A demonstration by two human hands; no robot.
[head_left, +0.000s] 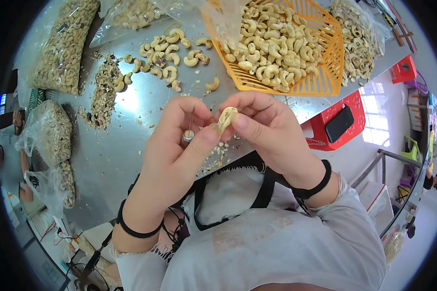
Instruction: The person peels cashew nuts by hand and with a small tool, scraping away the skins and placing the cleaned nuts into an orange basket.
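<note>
Both of my hands meet over the metal table (116, 169), with a pale cashew nut (227, 118) pinched between them. My right hand (281, 133) grips its upper part between thumb and fingers. At the lower end, the thumb and fingers of my left hand (172, 150) are closed on the nut. A slim tool with a round metallic end (188, 135) is tucked inside my left hand; the rest of it is hidden. Beyond my hands lie several loose cashews (170, 58) and a single cashew (212, 84). Small crumbs (218, 157) are scattered below my fingers.
An orange plastic basket (332, 72) heaped with cashews stands ahead on the right. A pile of skin scraps (103, 92) and bags of nuts (65, 48) are on the left. A phone (339, 124) rests on a red stool (320, 128). Other people are at the far left.
</note>
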